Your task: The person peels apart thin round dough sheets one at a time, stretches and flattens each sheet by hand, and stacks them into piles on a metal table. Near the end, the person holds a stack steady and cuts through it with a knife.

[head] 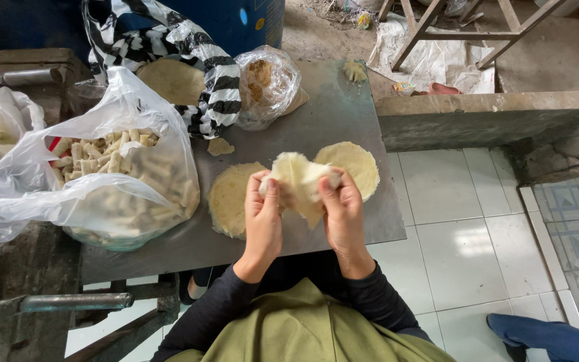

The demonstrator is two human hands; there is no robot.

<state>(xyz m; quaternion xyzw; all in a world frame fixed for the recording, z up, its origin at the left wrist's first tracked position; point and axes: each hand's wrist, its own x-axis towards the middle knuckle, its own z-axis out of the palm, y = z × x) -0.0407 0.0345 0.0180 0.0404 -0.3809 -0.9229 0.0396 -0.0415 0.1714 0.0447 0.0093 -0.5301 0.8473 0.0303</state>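
Note:
My left hand (263,218) and my right hand (342,211) both grip a thin pale wrapper sheet (297,177), held up between them above the grey metal table (343,114). Under the hands lie two round stacks of the same pale wrappers, one on the left (228,198) and one on the right (360,164). A clear plastic bag of pale stick-shaped pieces (112,174) sits just left of my left hand.
A black-and-white striped bag (212,80) holds another round wrapper stack (172,80). A clear bag with brown filling (266,84) stands behind. Small scraps (220,146) lie on the table. White floor tiles (457,234) are at right, with a blue shoe (544,335).

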